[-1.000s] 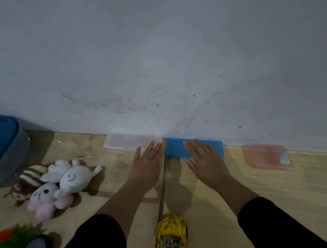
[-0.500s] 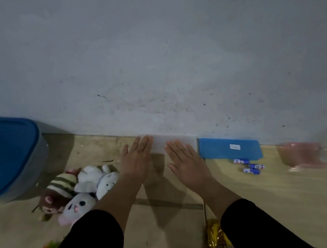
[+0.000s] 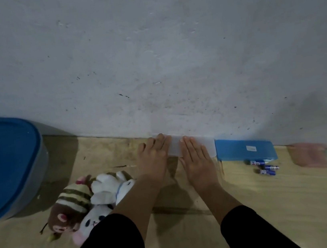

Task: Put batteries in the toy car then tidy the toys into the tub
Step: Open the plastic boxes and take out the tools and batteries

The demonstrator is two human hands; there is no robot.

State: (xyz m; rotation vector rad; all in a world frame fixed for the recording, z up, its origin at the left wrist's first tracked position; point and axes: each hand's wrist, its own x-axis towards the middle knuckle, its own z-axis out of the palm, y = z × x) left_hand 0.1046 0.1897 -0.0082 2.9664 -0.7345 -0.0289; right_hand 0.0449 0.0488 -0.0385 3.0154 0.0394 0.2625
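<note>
My left hand point(image 3: 152, 159) and my right hand point(image 3: 198, 159) lie flat, fingers straight, side by side on a clear plastic box point(image 3: 175, 148) that stands against the wall. Three blue batteries point(image 3: 264, 166) lie on the wooden floor to the right, just in front of a blue box point(image 3: 243, 148). A grey tub with a blue lid point(image 3: 2, 165) stands at the far left. Plush toys lie between tub and arms: a brown striped one point(image 3: 69, 208), a white one point(image 3: 104, 186) and a white-pink one point(image 3: 92, 221), partly hidden by my left sleeve. The toy car is out of view.
A pink translucent box point(image 3: 309, 154), blurred, sits by the wall at the far right. The grey wall point(image 3: 148, 52) closes off the space behind the boxes. Bare wooden floor point(image 3: 296, 206) spreads at the lower right.
The view has swung left: both hands moved from the blue box to the clear box. The batteries came into view, the yellow car dropped out of the bottom edge.
</note>
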